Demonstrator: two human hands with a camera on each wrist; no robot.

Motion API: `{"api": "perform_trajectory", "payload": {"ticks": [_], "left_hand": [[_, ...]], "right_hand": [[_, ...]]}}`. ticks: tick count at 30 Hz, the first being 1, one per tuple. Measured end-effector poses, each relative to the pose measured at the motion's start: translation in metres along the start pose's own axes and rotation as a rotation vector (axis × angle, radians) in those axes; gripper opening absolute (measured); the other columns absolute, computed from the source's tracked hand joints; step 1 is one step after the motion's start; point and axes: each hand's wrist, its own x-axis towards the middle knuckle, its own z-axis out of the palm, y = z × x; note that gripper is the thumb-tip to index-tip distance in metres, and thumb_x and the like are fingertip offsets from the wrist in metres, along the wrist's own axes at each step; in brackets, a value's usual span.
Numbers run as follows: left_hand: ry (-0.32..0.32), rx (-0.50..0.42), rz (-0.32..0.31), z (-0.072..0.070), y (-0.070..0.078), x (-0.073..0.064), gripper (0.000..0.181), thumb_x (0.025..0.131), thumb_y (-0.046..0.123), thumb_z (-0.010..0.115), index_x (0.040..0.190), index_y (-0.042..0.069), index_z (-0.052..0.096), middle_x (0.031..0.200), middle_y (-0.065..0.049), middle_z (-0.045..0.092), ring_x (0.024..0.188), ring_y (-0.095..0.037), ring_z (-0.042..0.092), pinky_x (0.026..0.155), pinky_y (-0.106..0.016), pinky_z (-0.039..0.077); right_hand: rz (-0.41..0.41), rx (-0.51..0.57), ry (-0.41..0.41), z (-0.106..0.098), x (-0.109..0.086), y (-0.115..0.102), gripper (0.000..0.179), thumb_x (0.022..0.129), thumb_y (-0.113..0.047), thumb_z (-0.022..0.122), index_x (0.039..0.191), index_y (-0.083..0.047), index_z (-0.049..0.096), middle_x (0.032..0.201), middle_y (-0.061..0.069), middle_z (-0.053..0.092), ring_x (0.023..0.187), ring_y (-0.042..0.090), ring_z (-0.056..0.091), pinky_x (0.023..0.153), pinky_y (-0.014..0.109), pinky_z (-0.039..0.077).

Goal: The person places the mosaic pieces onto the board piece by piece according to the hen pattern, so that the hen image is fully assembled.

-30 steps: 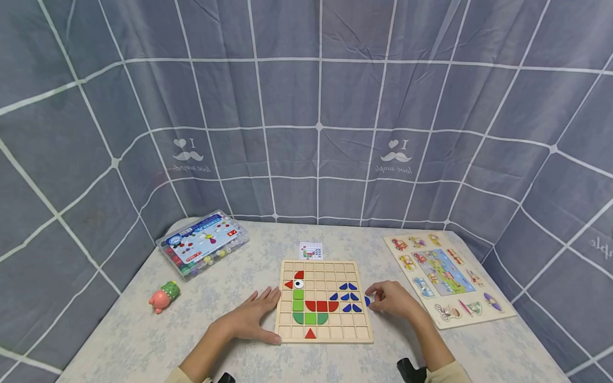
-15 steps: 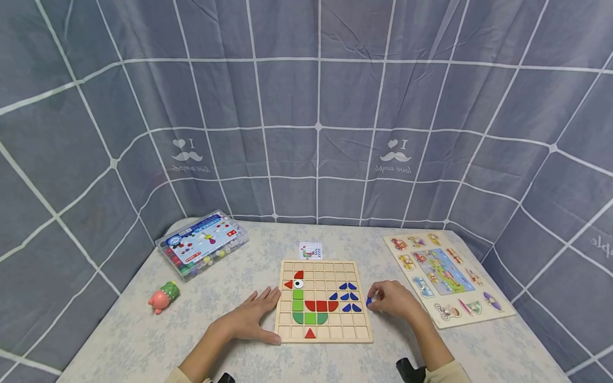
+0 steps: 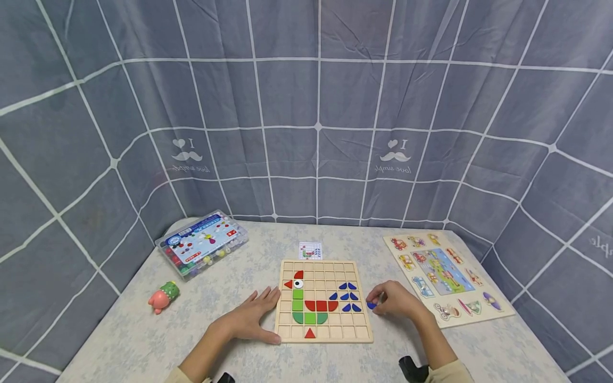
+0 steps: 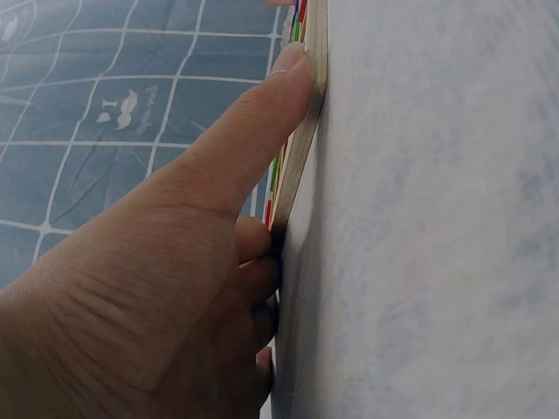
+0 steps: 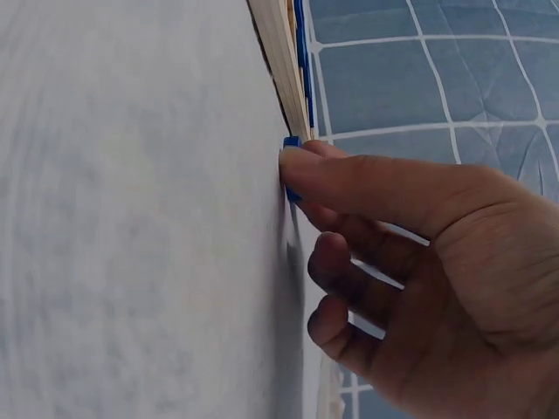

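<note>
A wooden grid board [image 3: 325,334] lies mid-table, bearing red, green and blue pieces laid out like a bird, with a white eye disc [image 3: 298,284]. My left hand [image 3: 251,315] lies with fingers spread against the board's left edge; in the left wrist view its thumb [image 4: 271,100] touches that edge. Just off the board's right side, my right hand [image 3: 395,299] pinches a blue puzzle piece [image 3: 371,305] between thumb and fingertips, low over the table. The right wrist view shows this blue piece [image 5: 292,188] edge-on, partly covered by the thumb.
A small pattern card [image 3: 310,250] lies behind the board. At the left stand a clear box of beads [image 3: 203,243] and a pink and green toy [image 3: 164,297]. A wooden picture puzzle [image 3: 447,279] lies to the right. A grey checked curtain [image 3: 287,106] hangs around the table.
The blue piece has moved slightly right and towards me, turning in the right hand's fingertips. The left hand and the board have stayed put.
</note>
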Motion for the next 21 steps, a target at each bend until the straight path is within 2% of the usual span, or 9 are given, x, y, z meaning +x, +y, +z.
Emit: {"api": "perform_trajectory", "payload": {"ticks": [5,10,21], "left_hand": [[-0.001,-0.001,0.001,-0.0003,0.0007,-0.0010,0.112,0.074,0.061,0.074,0.154,0.004,0.022,0.163,-0.013,0.019,0.152,-0.033,0.014,0.122,-0.058,0.010],[0.002,0.001,0.006,-0.0008,0.0011,-0.0013,0.112,0.074,0.061,0.074,0.154,0.003,0.021,0.163,-0.014,0.019,0.152,-0.033,0.013,0.122,-0.058,0.010],[0.001,0.000,0.010,0.0004,-0.0011,-0.0003,0.113,0.074,0.062,0.074,0.154,0.003,0.021,0.163,-0.014,0.018,0.152,-0.033,0.013,0.122,-0.058,0.010]], "right_hand": [[-0.001,0.056,-0.019,-0.0014,-0.0007,0.0064,0.019,0.071,-0.002,0.081,0.089,-0.005,0.074,0.076,0.000,0.066,0.065,0.009,0.055,0.053,0.021,0.047],[0.042,0.090,-0.010,-0.0017,-0.0026,0.0072,0.018,0.070,-0.003,0.082,0.086,-0.005,0.073,0.073,0.000,0.066,0.066,0.012,0.056,0.054,0.022,0.047],[0.083,0.091,0.004,-0.0023,-0.0040,0.0055,0.013,0.072,-0.003,0.080,0.083,-0.005,0.073,0.069,-0.001,0.065,0.063,0.010,0.055,0.053,0.020,0.045]]}}
